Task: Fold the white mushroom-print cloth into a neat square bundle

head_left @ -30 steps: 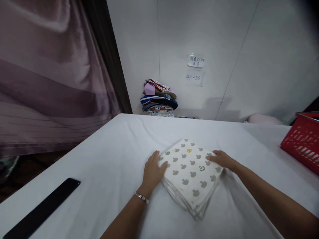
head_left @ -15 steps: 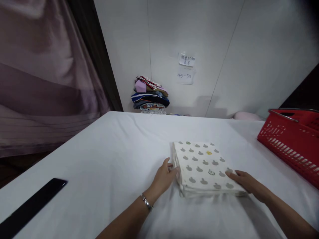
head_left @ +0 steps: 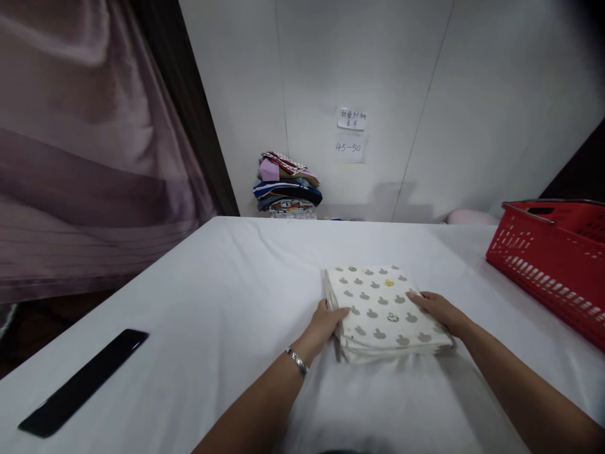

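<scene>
A folded white cloth [head_left: 378, 312] with grey, green and yellow printed figures lies in several layers on the white-covered table [head_left: 227, 277]. My left hand [head_left: 327, 323], with a silver band at the wrist, grips its left edge, thumb on top and the other fingers mostly hidden at the side. At the opposite edge, my right hand [head_left: 439, 310] holds the cloth with its thumb on the upper face. The right fingers are partly hidden beyond the edge.
A red plastic basket [head_left: 543, 258] stands on the right. To the left lies a flat black object [head_left: 85, 381]. Past the table's far edge is a pile of folded fabrics [head_left: 288, 186] by the wall, under paper notes [head_left: 350, 148]. A pink curtain [head_left: 94, 170] hangs at the left.
My left hand has closed onto the cloth's left edge, its thumb now on top. My right hand has slid farther up the right edge.
</scene>
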